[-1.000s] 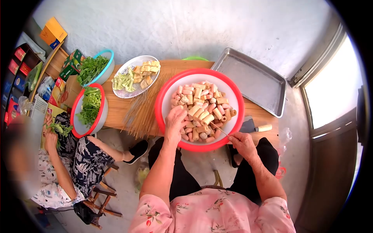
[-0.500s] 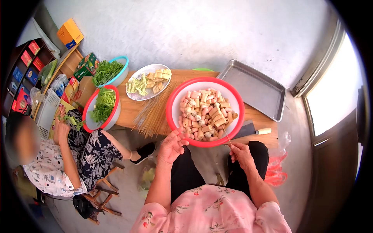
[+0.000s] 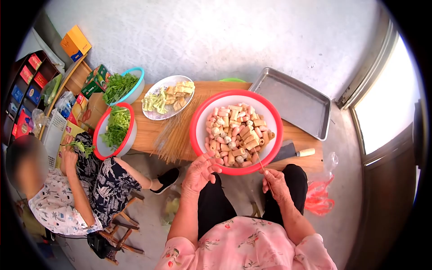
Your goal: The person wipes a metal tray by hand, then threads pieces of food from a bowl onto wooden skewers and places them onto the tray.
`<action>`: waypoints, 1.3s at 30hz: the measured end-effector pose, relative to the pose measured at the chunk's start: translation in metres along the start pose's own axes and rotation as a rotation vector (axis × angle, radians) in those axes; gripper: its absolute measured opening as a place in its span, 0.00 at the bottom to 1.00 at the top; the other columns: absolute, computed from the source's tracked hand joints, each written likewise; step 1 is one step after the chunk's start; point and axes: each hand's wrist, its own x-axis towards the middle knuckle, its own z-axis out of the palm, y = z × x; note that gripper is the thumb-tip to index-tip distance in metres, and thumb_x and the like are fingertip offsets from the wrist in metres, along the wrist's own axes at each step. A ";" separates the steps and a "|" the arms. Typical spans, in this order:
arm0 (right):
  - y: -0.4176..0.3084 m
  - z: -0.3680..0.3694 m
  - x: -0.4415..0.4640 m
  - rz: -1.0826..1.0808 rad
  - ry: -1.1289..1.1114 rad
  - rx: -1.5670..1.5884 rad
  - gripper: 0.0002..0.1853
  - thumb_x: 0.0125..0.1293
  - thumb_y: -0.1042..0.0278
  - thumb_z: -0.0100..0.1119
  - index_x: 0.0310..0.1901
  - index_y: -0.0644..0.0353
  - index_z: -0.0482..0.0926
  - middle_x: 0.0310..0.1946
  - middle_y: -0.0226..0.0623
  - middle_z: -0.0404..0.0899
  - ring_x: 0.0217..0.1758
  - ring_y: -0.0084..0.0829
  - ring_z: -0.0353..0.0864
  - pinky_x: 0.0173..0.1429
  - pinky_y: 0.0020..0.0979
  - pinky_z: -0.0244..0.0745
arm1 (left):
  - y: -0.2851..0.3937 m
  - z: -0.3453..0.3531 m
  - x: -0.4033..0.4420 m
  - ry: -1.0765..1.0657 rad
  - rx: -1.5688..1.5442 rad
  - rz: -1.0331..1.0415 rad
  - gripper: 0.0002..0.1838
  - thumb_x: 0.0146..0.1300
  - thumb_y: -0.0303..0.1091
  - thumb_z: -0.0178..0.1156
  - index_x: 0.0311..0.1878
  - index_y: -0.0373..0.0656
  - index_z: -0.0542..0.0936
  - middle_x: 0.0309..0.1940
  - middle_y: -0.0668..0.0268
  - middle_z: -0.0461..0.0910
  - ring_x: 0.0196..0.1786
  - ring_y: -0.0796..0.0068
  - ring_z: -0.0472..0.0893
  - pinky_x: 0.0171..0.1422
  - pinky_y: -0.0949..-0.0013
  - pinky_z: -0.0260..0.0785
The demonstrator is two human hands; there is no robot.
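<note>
A red-rimmed white basin [image 3: 196,158] holds a heap of short tan rolls and pink sausage pieces [image 3: 234,130]. Several tan pieces sit in a row at the heap's right side, by the tip of a thin wooden skewer [image 3: 259,158]. My right hand [image 3: 275,183] pinches that skewer below the basin's near rim. At the basin's lower left rim is my left hand [image 3: 200,173], fingers apart and curled, with nothing in it. Loose skewers [image 3: 173,139] lie on the wooden table left of the basin.
An oval plate [image 3: 156,116] of food, greens basins [image 3: 101,145] [image 3: 135,93], a metal tray [image 3: 292,96] and a cleaver [image 3: 288,152] stand around. At left a seated person [image 3: 63,202] holds greens. A red plastic bag [image 3: 318,198] lies on the floor.
My left hand has drawn back from the pieces to the near rim and opened. My right hand has moved down, with the skewer now pointing more upright. The view has shifted.
</note>
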 end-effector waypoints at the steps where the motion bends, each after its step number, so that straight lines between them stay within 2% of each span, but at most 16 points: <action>1: 0.000 0.001 0.000 -0.004 0.003 0.007 0.14 0.67 0.62 0.55 0.43 0.67 0.78 0.15 0.30 0.71 0.12 0.22 0.68 0.16 0.24 0.67 | 0.000 0.001 0.002 0.002 -0.002 -0.001 0.22 0.65 0.34 0.55 0.61 0.40 0.67 0.49 0.48 0.75 0.44 0.61 0.81 0.29 0.68 0.78; 11: 0.003 0.001 0.003 0.038 0.015 0.027 0.16 0.66 0.58 0.57 0.41 0.66 0.79 0.14 0.30 0.71 0.11 0.23 0.67 0.16 0.25 0.67 | 0.001 0.001 0.010 -0.004 0.040 -0.034 0.24 0.64 0.36 0.56 0.62 0.40 0.67 0.50 0.51 0.76 0.44 0.60 0.81 0.29 0.67 0.79; 39: -0.003 0.007 0.005 0.084 0.041 0.036 0.13 0.66 0.61 0.57 0.36 0.64 0.79 0.15 0.30 0.72 0.12 0.22 0.67 0.17 0.24 0.66 | 0.005 0.008 0.017 0.023 0.036 -0.059 0.22 0.64 0.34 0.56 0.61 0.43 0.69 0.50 0.52 0.76 0.43 0.61 0.82 0.28 0.67 0.79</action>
